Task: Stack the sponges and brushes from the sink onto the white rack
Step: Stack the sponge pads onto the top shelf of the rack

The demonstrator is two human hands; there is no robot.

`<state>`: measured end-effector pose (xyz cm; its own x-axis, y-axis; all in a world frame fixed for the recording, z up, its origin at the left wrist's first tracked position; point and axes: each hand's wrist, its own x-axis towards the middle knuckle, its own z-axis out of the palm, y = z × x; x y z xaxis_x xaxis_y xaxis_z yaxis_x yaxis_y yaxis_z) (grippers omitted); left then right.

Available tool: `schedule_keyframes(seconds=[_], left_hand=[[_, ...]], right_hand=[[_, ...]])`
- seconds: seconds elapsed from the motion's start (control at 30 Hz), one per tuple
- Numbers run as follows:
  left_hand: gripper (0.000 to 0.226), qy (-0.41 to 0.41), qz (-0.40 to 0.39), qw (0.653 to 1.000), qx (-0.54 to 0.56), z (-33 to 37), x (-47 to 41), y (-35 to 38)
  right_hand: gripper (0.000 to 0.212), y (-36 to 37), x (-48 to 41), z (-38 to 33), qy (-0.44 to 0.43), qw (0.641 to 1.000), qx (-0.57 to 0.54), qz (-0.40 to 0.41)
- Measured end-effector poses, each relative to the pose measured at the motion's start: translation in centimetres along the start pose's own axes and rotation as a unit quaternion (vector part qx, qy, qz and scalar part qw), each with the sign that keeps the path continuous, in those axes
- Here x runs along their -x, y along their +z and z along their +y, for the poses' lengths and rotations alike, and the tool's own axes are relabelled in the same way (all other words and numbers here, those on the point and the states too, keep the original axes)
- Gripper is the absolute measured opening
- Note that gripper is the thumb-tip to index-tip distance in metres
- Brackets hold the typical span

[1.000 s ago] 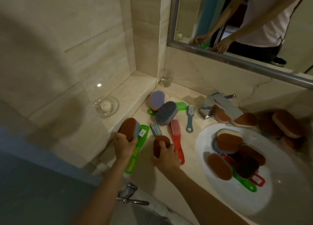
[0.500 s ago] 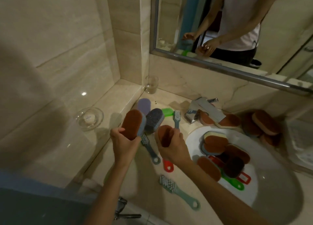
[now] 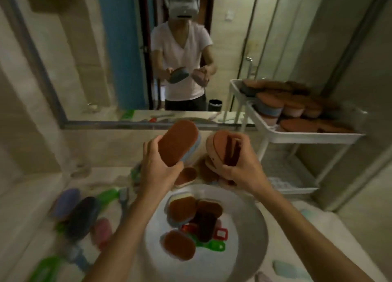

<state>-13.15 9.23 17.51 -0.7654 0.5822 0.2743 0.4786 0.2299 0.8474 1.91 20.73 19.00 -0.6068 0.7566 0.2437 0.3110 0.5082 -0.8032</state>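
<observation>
Centre frame: left hand (image 3: pixel 158 171) grips blue sponge (image 3: pixel 179 142), right hand (image 3: pixel 239 165) grips pink sponge (image 3: pixel 219 148); probably light, soft, best pinched across narrow sides

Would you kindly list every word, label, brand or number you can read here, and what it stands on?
None can be read.
The headset reflected in the mirror bears a small mark, too blurred to read.
The blue-backed sponge in the left hand, the pink-backed sponge in the right hand and the white rack show no print.
</observation>
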Motion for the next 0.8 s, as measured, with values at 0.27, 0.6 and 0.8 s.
schedule_keyframes(seconds=[0.27,0.6,0.8], left_hand=[[0.072,0.139,-0.068,0.988,-0.008,12.6,-1.9,10.8],[0.067,0.159,-0.180,0.966,-0.092,21.7,-5.2,22.3],[0.066,0.134,-0.186,0.967,-0.110,21.9,-5.5,24.6]], right_hand=[[0.079,-15.7,-3.8,4.8,-0.045,0.992,0.056,0.101],[0.066,-29.1,-9.9,13.7,-0.040,0.960,0.269,0.070],[0.059,-29.2,-11.3,15.1,-0.046,0.965,0.257,-0.020]])
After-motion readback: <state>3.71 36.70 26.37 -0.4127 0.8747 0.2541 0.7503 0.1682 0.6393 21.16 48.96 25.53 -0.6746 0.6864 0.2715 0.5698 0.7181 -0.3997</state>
